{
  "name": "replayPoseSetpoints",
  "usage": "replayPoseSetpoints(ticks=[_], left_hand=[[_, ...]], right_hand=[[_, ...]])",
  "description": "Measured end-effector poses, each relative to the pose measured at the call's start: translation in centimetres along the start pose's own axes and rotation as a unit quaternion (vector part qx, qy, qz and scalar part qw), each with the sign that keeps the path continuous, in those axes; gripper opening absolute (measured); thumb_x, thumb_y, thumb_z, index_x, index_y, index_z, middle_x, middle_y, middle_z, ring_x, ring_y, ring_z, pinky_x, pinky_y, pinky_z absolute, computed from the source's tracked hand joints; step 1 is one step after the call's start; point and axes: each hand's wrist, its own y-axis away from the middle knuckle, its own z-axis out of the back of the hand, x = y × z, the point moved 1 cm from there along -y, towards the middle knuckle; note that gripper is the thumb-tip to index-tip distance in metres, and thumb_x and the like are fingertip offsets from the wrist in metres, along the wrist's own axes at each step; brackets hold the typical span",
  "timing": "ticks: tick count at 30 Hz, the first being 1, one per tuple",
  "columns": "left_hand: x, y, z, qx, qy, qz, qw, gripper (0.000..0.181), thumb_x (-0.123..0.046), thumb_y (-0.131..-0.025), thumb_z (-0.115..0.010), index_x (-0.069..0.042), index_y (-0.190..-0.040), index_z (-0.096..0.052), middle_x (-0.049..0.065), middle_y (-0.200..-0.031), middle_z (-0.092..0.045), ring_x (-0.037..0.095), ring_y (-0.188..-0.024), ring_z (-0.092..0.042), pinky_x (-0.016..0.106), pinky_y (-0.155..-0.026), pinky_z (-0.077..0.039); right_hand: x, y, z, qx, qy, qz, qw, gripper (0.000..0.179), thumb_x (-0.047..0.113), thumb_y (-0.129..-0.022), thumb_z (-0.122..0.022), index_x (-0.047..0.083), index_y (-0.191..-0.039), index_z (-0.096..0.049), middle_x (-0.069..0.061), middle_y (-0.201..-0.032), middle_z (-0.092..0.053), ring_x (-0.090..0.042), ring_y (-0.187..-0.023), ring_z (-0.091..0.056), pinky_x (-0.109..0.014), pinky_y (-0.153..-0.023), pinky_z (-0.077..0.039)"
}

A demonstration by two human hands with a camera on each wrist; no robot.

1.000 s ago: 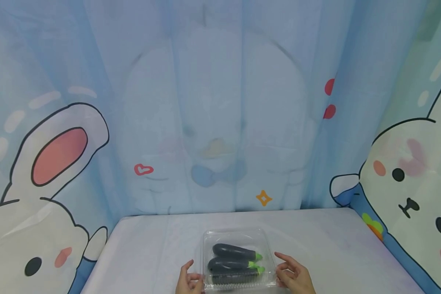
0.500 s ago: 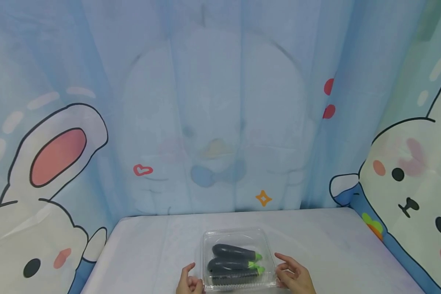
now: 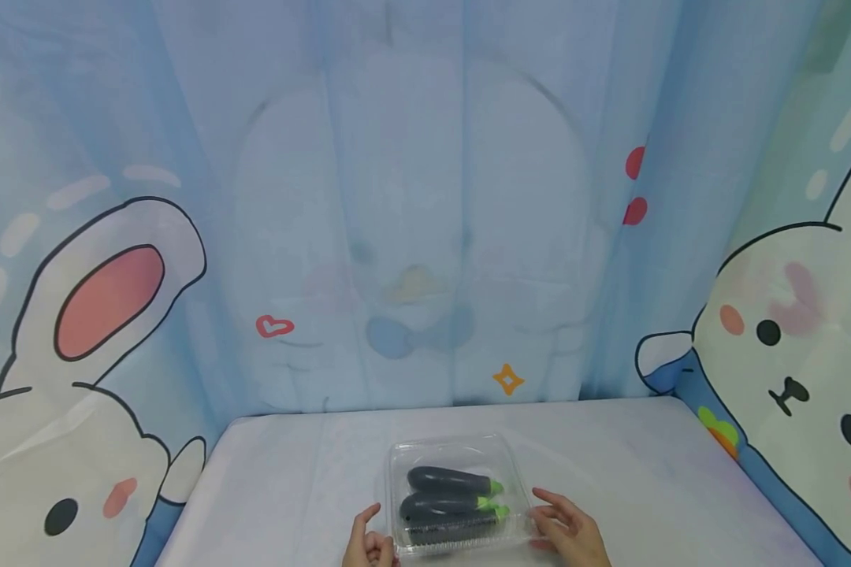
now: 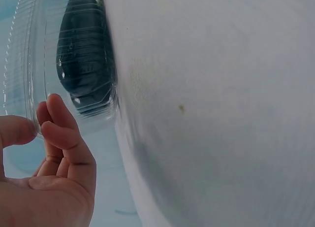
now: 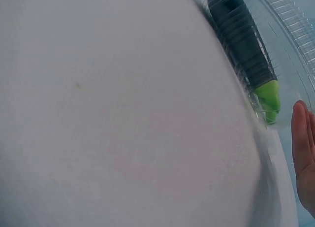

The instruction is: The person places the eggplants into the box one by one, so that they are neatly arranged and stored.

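Observation:
A clear plastic clamshell box (image 3: 461, 450) lies at the table's near side, with three dark eggplants (image 3: 448, 479) with green stem ends inside. My left hand (image 3: 366, 543) pinches the rim at its near left corner. In the left wrist view, the thumb (image 4: 17, 130) and bent fingers meet at that rim. My right hand (image 3: 573, 535) grips the near right corner, the index finger stretched out beside the box. The right wrist view shows one eggplant (image 5: 246, 45) through the ridged wall, with only part of my right hand (image 5: 304, 158) at the edge.
A white cloth covers the table (image 3: 312, 472). Behind it hangs a pale blue curtain (image 3: 411, 197) with printed cartoon figures, and more printed cloth (image 3: 787, 315) flanks the table at the right.
Over the last half second the box's right end has shifted slightly up in the head view, and the eggplants with it. Both hands stay at its near corners.

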Motion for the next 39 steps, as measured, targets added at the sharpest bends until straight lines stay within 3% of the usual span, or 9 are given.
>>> replayPoseSetpoints(ticks=[17,21,26,31,35,39], left_hand=[[0.3,-0.3,0.2,0.013,0.004,0.009,0.9999,0.063,0.0,-0.084,-0.057,0.017,-0.139,-0.031,0.003,-0.067,-0.059,0.014,-0.055,-0.061,0.023,-0.05,-0.051],[0.5,-0.9,0.9,0.061,0.011,0.016,0.998,0.067,-0.001,-0.085,-0.059,0.018,-0.14,-0.028,0.004,-0.069,-0.061,0.017,-0.059,-0.064,0.023,-0.054,-0.053],[0.6,-1.8,1.9,0.139,0.029,0.016,0.9898,0.071,-0.005,-0.087,-0.061,0.019,-0.142,-0.023,0.003,-0.071,-0.065,0.015,-0.064,-0.067,0.021,-0.058,-0.053],[0.7,-2.5,2.4,0.17,0.02,0.021,0.985,0.071,-0.006,-0.088,-0.061,0.017,-0.143,-0.023,0.001,-0.071,-0.065,0.015,-0.066,-0.067,0.022,-0.059,-0.053],[0.0,-3.3,2.9,0.153,-0.018,0.021,0.9879,0.063,-0.007,-0.09,-0.057,0.015,-0.143,-0.029,0.003,-0.077,-0.067,0.016,-0.071,-0.066,0.028,-0.058,-0.052],[-1.2,-4.7,3.2,0.099,-0.046,0.011,0.994,0.052,-0.012,-0.097,-0.05,0.011,-0.141,-0.035,0.012,-0.094,-0.068,0.024,-0.083,-0.068,0.036,-0.062,-0.056]], right_hand=[[0.1,0.5,1.1,0.087,0.021,0.006,0.996,0.069,0.022,-0.089,-0.073,-0.012,-0.14,-0.042,-0.014,-0.083,-0.071,-0.029,-0.075,-0.072,-0.038,-0.063,-0.06],[0.0,0.3,1.2,0.101,0.027,0.009,0.9945,0.071,0.023,-0.089,-0.073,-0.013,-0.14,-0.041,-0.013,-0.084,-0.072,-0.028,-0.076,-0.072,-0.038,-0.064,-0.061],[0.0,-0.2,1.6,0.13,0.032,0.014,0.9909,0.073,0.025,-0.089,-0.073,-0.013,-0.141,-0.038,-0.014,-0.086,-0.072,-0.028,-0.078,-0.072,-0.038,-0.066,-0.061],[0.1,-0.4,1.8,0.149,0.017,0.005,0.9886,0.074,0.022,-0.09,-0.073,-0.013,-0.143,-0.036,-0.015,-0.087,-0.072,-0.029,-0.081,-0.072,-0.038,-0.069,-0.061],[0.4,-0.4,1.7,0.145,0.016,-0.001,0.9893,0.074,0.02,-0.088,-0.074,-0.013,-0.143,-0.036,-0.013,-0.085,-0.071,-0.027,-0.079,-0.071,-0.038,-0.069,-0.061],[0.6,-0.2,1.6,0.145,0.017,-0.001,0.9893,0.073,0.019,-0.088,-0.074,-0.013,-0.143,-0.036,-0.012,-0.083,-0.071,-0.026,-0.077,-0.071,-0.037,-0.069,-0.061]])
